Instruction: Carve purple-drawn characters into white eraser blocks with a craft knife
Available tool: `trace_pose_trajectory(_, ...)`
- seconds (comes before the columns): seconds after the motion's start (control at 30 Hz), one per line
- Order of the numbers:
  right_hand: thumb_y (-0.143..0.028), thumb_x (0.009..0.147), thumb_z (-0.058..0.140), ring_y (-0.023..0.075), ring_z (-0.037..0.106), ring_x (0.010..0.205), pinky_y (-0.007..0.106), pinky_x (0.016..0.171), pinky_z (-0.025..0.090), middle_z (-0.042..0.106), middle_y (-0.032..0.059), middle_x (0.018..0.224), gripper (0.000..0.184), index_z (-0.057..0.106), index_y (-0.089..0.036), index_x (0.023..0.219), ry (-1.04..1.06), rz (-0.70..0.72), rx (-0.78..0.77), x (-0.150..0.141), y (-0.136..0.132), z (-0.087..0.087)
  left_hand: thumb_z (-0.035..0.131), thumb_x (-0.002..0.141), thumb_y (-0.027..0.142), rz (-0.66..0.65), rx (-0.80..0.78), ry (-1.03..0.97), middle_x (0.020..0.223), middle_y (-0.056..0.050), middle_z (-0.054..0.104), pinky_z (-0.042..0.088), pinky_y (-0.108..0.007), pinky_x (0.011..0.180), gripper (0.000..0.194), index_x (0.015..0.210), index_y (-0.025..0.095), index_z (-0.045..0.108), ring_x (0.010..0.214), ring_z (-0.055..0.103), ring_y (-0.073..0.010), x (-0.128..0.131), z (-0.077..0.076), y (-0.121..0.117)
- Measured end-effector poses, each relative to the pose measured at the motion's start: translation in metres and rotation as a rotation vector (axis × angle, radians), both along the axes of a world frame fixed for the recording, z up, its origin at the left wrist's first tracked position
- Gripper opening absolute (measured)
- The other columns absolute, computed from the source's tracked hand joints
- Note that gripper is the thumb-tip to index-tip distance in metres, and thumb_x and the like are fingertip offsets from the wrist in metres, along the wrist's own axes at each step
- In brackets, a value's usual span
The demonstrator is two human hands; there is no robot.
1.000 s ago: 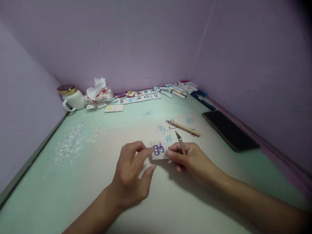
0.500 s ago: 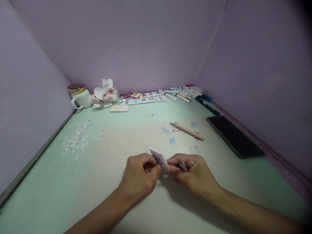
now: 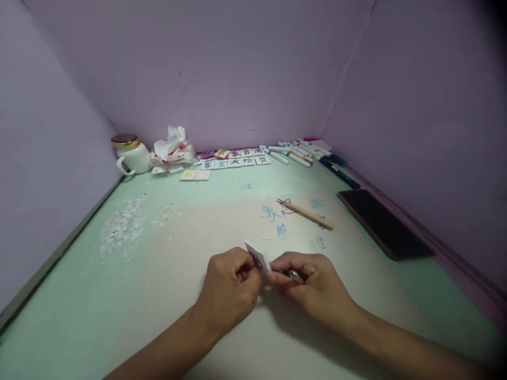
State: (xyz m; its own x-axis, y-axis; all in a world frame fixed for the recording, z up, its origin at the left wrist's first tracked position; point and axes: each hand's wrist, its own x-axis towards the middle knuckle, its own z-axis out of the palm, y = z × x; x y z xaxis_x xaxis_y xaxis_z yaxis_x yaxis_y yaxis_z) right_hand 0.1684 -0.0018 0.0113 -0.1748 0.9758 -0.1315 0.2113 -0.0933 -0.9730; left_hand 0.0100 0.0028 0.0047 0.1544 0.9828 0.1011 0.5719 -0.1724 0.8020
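Observation:
Low over the table, my left hand (image 3: 229, 279) is closed, pinching a small white card (image 3: 258, 254) by its left side. The card is tilted and carries a dark purple written character, partly covered by my fingers. At the card's right edge, my right hand (image 3: 311, 277) is closed with thumb and fingertip touching it. Inside those curled fingers sits a small silver metal tool (image 3: 293, 275), mostly hidden, so its exact kind cannot be made out. Beyond the hands lies a wooden stick (image 3: 311, 215), like a pencil, across handwritten characters (image 3: 281, 230) on the tabletop.
At the back left stand a white lidded mug (image 3: 134, 158) and a tissue pack (image 3: 172, 154). Rows of character cards (image 3: 234, 162) and several markers (image 3: 299, 157) line the back wall. A dark phone (image 3: 384, 224) lies right; paper scraps (image 3: 124, 224) are scattered left.
The card has turned slightly in my fingers, so less of its character shows. The metal tool in my right hand has shifted a little. The view has moved slightly.

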Motion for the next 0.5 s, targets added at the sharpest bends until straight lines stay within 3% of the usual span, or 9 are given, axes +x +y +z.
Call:
trace_pose_trajectory(0.13, -0.026, 0.066, 0.067, 0.0092, 0.049, 0.045, 0.02, 0.044, 0.036, 0.056, -0.0034, 0.047, 0.01, 0.063, -0.018, 0.061, 0.04, -0.048, -0.152, -0.0008, 0.0004, 0.0016, 0.045, 0.067, 0.016, -0.016, 0.075, 0.026, 0.049, 0.004, 0.045, 0.029, -0.022, 0.046, 0.015, 0.053, 0.018, 0.047, 0.047, 0.039, -0.0084, 0.0003, -0.0007, -0.0009)
trace_pose_trajectory(0.33, -0.024, 0.065, 0.069, 0.007, 0.046, 0.038, 0.019, 0.042, 0.033, 0.053, -0.0049, 0.04, 0.013, 0.058, -0.016, 0.063, 0.144, -0.107, -0.33, 0.0001, 0.0058, 0.0061, 0.046, 0.074, 0.011, -0.095, 0.418, 0.139, 0.051, 0.004, 0.043, 0.027, -0.023, 0.046, 0.02, 0.055, 0.017, 0.046, 0.046, 0.037, -0.0077, 0.0003, -0.0033, -0.0017)
trace_pose_trajectory(0.5, -0.027, 0.065, 0.07, 0.0064, 0.043, 0.036, 0.019, 0.039, 0.027, 0.053, -0.0056, 0.039, 0.017, 0.057, -0.017, 0.068, 0.223, -0.067, -0.34, 0.0005, 0.0079, 0.0007, 0.046, 0.074, 0.005, -0.332, 0.652, 0.214, 0.052, 0.002, 0.044, 0.026, -0.027, 0.048, 0.02, 0.058, 0.017, 0.05, 0.048, 0.037, -0.0103, 0.0031, 0.0002, -0.006)
